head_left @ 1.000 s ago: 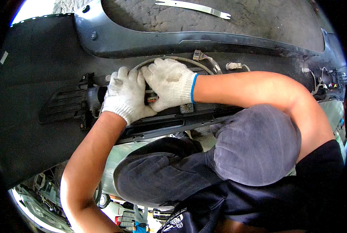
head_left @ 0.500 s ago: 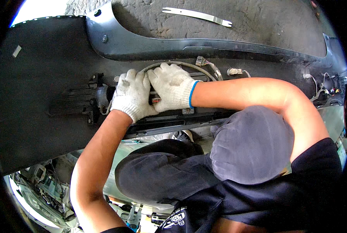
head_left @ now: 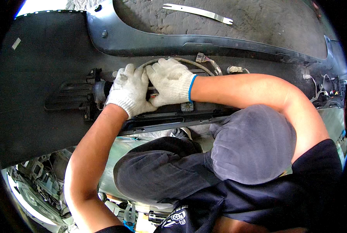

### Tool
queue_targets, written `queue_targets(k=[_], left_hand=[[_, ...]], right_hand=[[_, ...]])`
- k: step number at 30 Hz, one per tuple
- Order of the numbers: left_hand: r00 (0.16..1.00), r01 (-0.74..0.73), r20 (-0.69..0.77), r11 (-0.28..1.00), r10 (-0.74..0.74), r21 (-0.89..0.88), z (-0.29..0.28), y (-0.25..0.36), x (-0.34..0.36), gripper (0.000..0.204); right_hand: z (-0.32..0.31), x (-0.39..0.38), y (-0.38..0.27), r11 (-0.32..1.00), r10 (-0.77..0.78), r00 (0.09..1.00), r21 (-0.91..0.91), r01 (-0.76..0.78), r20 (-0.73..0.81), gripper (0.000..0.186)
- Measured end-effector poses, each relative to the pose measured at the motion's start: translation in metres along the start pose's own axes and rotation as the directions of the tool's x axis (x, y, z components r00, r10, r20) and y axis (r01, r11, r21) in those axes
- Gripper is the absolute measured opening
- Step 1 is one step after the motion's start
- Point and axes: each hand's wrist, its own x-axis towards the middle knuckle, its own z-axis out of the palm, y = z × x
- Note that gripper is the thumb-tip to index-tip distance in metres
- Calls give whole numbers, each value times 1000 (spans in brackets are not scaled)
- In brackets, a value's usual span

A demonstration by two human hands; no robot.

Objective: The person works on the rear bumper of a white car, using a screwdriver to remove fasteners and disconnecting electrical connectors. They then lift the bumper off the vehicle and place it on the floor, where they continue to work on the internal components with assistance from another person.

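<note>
Both my hands wear white knit gloves with grey smudges. They meet over the inner side of a black car bumper (head_left: 45,46). My left hand (head_left: 128,88) has its fingers curled down over parts mounted there. Beside it, my right hand (head_left: 170,81), with a blue cuff edge, is bent the same way, its fingers near the left hand's. What the fingertips grip is hidden beneath the gloves. A small orange-red piece (head_left: 153,95) shows between the palms. From behind the hands a sheathed wiring harness (head_left: 189,61) arcs right toward a grey connector (head_left: 200,58).
Further right lie a pale connector (head_left: 234,69) and loose wires (head_left: 319,91). A silver pry tool (head_left: 198,13) rests on the rough floor beyond the bumper. A bent knee (head_left: 154,171) and a grey cap (head_left: 253,143) fill the near side. Car parts (head_left: 37,182) show at lower left.
My left hand has shifted slightly left and my right hand slightly away from me. Both stay bent over the same spot on the bumper.
</note>
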Motion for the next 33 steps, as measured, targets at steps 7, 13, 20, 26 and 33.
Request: queue_targets(k=[7,13,20,26,33], left_hand=[[997,44,62,999,-45,6,11,6,8,99],[999,26,36,1000,-26,-10,0,0,1,109],[1000,5,-3,1000,-5,0,-4,7,1,106],[1000,6,15,1000,-7,14,0,0,6,95],[999,5,44,1000,-5,-3,-3,3,4,98]], right_hand=[[16,-3,11,998,-56,991,-28,53,-120,65],[1,0,-4,999,21,1000,-47,-22,-23,75],[1,-2,1,998,-6,1000,-64,7,14,77],[-6,6,4,1000,6,997,-16,-5,83,70],[-2,-2,-1,999,45,996,-11,-44,77,85]])
